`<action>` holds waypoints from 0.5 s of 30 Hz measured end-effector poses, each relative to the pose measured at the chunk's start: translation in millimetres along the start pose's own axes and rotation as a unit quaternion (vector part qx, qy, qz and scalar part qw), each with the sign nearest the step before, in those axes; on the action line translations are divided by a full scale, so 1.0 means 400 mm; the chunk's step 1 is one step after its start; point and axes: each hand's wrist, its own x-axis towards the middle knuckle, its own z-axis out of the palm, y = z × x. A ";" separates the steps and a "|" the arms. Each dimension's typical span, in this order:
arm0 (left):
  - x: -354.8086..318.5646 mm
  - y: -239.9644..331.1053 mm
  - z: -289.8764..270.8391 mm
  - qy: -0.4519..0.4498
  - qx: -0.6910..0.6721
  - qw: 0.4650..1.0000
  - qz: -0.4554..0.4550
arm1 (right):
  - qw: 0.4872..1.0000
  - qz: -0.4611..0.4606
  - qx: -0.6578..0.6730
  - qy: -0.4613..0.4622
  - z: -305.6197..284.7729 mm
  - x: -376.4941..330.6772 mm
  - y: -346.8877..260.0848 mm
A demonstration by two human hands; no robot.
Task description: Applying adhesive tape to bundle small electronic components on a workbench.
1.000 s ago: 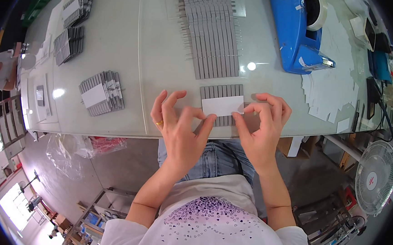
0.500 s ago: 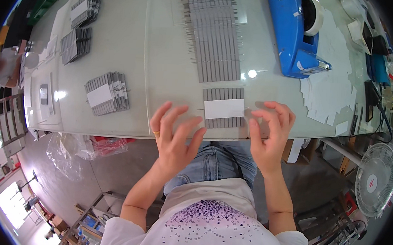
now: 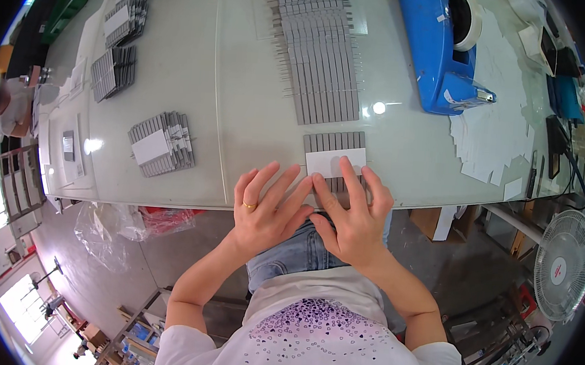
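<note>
A flat set of grey ridged strips lies near the table's front edge, with a white paper slip across its middle. My right hand is over its lower part, fingers spread, one fingertip on the slip. My left hand, a ring on one finger, has its fingers stretched out at the set's lower left corner. The two hands almost meet, and the near end of the strips is partly hidden beneath them. Neither hand grips anything. Farther back lies a long overlapping row of similar grey strips.
At left lie a fanned bundle with a white slip and several more bundles behind it. A blue tape dispenser stands back right, beside white paper sheets. A fan is at far right, below the tabletop.
Both hands have come inward. The right moved left onto the strips and slip; the left moved right to the set's lower left corner. The strips look unmoved on the table.
</note>
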 end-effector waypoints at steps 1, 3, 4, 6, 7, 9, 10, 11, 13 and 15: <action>0.002 0.003 -0.004 -0.003 0.006 1.000 0.004 | 1.000 -0.002 -0.008 0.000 0.000 0.000 0.001; 0.006 0.016 -0.020 -0.040 0.041 0.998 -0.005 | 1.000 0.000 -0.022 0.002 -0.002 0.000 0.002; 0.008 0.024 -0.030 -0.058 0.060 0.996 -0.010 | 1.000 0.005 -0.029 0.005 -0.003 0.000 0.003; 0.014 0.034 -0.046 -0.084 0.073 0.994 -0.006 | 0.999 0.014 -0.039 0.006 -0.009 -0.001 0.006; 0.017 0.038 -0.052 -0.099 0.082 0.992 -0.006 | 0.999 0.017 -0.042 0.005 -0.014 -0.003 0.009; 0.022 0.039 -0.062 -0.110 0.075 0.991 -0.006 | 0.998 0.024 -0.053 0.003 -0.026 -0.006 0.018; 0.025 0.038 -0.065 -0.118 0.072 0.990 -0.006 | 0.998 0.029 -0.062 0.001 -0.032 -0.009 0.023; 0.026 0.038 -0.067 -0.122 0.072 0.990 -0.004 | 0.997 0.037 -0.067 -0.004 -0.039 -0.012 0.028; 0.025 0.040 -0.069 -0.133 0.070 0.989 -0.004 | 0.995 0.050 -0.082 -0.003 -0.052 -0.019 0.041; 0.023 0.040 -0.069 -0.136 0.066 0.988 -0.005 | 0.995 0.063 -0.082 0.001 -0.061 -0.025 0.056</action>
